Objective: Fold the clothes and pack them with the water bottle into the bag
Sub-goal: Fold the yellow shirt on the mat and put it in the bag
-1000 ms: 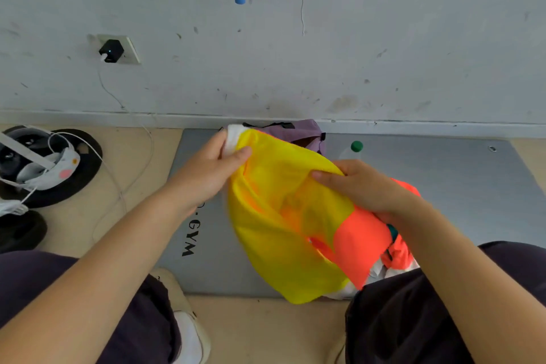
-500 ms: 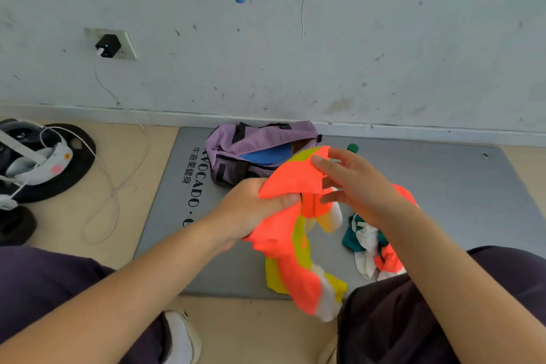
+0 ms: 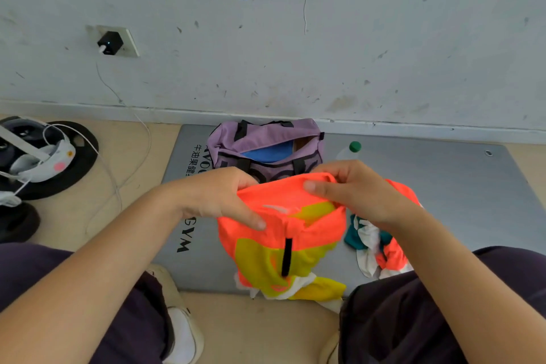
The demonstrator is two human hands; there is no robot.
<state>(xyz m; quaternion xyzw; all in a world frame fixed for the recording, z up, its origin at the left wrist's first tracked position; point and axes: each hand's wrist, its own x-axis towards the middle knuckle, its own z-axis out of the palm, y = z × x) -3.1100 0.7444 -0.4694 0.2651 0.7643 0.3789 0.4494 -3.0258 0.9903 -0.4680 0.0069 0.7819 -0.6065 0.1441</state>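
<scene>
Holding orange/yellow garment (image 3: 283, 233) up over mat (image 3: 443, 186).
My left hand (image 3: 218, 198) & right hand (image 3: 354, 189) pinching its top edge; mat txt "GYM" readable, rest part-hidden; bag (image 3: 266, 142) unzipped behind, bottle (image 3: 351, 149) mostly hidden.

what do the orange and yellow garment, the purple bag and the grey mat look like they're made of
Orange and yellow garment: thin, smooth synthetic sports fabric by its look; it drapes limply from both hands. Purple bag: matte woven fabric, probably nylon or polyester, creased and slumping, with black webbing straps. Grey mat: likely foam or rubber, matte, flat, with printed lettering; the exact material cannot be told.
</scene>
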